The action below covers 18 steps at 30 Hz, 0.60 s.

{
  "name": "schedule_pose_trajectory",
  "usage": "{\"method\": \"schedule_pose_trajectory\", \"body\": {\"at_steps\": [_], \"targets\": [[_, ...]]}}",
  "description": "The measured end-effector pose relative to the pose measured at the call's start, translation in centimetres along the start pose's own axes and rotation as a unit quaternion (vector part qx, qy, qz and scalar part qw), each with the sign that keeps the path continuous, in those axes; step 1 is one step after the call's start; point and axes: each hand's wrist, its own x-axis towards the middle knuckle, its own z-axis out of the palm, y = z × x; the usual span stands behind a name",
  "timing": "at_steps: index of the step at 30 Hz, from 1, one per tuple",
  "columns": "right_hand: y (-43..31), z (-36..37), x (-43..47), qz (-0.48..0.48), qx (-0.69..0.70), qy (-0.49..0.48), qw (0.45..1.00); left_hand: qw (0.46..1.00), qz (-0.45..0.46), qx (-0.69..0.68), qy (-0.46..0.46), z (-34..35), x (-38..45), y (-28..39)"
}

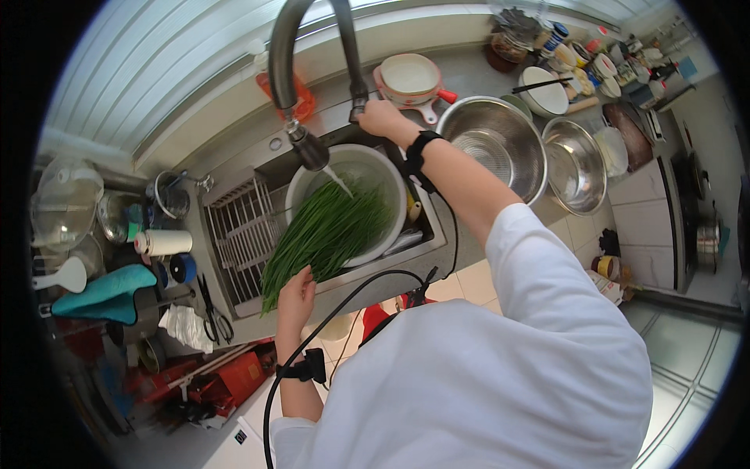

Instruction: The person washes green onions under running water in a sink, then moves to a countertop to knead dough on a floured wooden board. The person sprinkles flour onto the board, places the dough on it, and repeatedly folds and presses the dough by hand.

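Chinese chives (328, 228), long and green, lie in a bundle in a white plastic basin (391, 176) set in the steel sink. Their lower-left ends reach past the basin's rim towards the sink's front edge. My left hand (297, 296) touches the bundle near those ends, fingers curled; its grip on the leaves is hidden. At the far side of the sink, my right hand (384, 122) holds the lever of the grey gooseneck faucet (358, 97). From the pull-down spray head (309, 149), a stream of water (338, 180) falls onto the chives.
A wire dish rack (243, 234) fills the sink's left side. Scissors (215, 319) lie on the left counter. To the right stand a perforated steel colander (480, 149) and a steel bowl (577, 170). A black cable (334, 311) hangs across my front.
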Motion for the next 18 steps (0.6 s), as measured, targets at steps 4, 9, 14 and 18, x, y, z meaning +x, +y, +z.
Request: {"method": "schedule_pose_trajectory", "body": {"at_steps": [4,9,14,18], "targets": [[-0.2,-0.8,0.4,0.05,0.018,0.017,0.998,0.999,0.034,0.008,0.0,0.2,0.3,0.2],[-0.9,-0.2,-2.6,-0.004,0.057,-0.049,0.997,0.993,0.085,0.055,0.066,-0.3,1.3,1.5],[-2.4,-1.9,-12.8,-0.095,0.071,-0.154,0.981,0.988,0.045,0.082,0.127,-0.5,3.3,1.7],[-2.7,-4.9,-22.1,-0.045,0.098,-0.201,0.974,0.966,0.123,0.114,0.196,0.1,5.7,0.9]]}}
